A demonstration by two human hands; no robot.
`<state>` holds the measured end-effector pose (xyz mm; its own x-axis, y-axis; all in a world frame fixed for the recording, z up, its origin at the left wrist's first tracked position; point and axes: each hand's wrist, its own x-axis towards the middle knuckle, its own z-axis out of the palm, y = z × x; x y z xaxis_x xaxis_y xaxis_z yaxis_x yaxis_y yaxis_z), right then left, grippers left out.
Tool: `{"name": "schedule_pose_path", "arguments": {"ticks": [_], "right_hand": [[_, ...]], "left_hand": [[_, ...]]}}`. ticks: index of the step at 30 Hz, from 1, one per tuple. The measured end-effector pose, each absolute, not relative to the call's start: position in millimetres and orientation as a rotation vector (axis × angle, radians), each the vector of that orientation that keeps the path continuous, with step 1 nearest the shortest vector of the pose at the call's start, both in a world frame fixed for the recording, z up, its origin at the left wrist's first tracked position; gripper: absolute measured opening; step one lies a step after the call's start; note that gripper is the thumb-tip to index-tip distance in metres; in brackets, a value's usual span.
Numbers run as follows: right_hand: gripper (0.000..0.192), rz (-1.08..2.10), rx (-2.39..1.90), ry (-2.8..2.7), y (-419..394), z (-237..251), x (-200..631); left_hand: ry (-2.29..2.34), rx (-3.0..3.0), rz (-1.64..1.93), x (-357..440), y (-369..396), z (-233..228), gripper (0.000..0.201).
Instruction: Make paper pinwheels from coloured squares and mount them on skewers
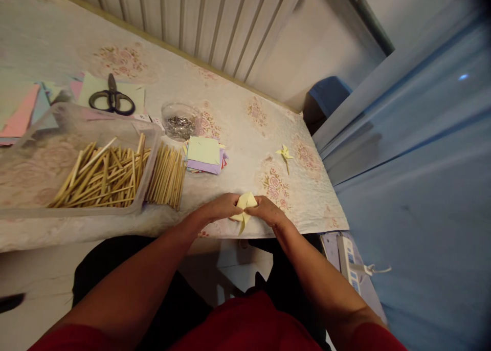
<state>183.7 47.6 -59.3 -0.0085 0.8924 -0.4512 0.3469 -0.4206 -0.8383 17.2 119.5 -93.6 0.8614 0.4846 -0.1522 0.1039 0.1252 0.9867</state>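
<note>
- The yellow paper piece [249, 199] is at the near edge of the desk [238, 123], nearer the person than the paper stack [203, 150] and to its right.
- The left hand [225, 206] has its grip closed on the left side of that piece; the right hand [269, 211] pinches the opposite side, thumbs nearly meeting over the middle.
- Folding looks partly done: the paper seems drawn in between the thumbs, while one flap sticks out toward the person (whether it is meant to stay loose, I cannot tell).
- No stick shows on this piece, so joining one appears undone, though the fingers hide part of the paper.
- Right of the paper stack, a small yellow pinwheel [284, 152] lies with its short stem pointing toward the person; it looks complete.
- Plenty seems unused: the paper stack itself, a row of loose sticks [166, 174] just left of it, and further left a clear box [154, 136] holding more sticks [103, 174].
- Just behind the paper stack, leftward, a clear bowl [197, 116] holds small shiny bits [181, 128] (too small to identify).
- Dark-handled scissors [112, 100] lie beyond the paper stack, well to its left, untouched.
</note>
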Motion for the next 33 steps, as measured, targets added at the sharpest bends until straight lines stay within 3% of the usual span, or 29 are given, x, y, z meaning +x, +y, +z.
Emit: {"name": "schedule_pose_path", "arguments": {"ticks": [5, 17, 33], "right_hand": [[0.024, 1.373, -1.711, -1.118, 44.8, -68.0, 184.2], [0.024, 0.883, -1.838, -0.951, 53.1, -84.3, 168.5], [0.023, 0.856, -1.672, -0.712, 55.3, -83.0, 132.6]], "left_hand": [[0.480, 1.128, 0.293, 13.4, 120.4, -86.4, 0.026], [0.546, 0.772, 0.507, 18.9, 117.2, -94.7, 0.038], [0.777, 0.779, 0.595, 27.4, 111.6, -90.8, 0.019]]}}
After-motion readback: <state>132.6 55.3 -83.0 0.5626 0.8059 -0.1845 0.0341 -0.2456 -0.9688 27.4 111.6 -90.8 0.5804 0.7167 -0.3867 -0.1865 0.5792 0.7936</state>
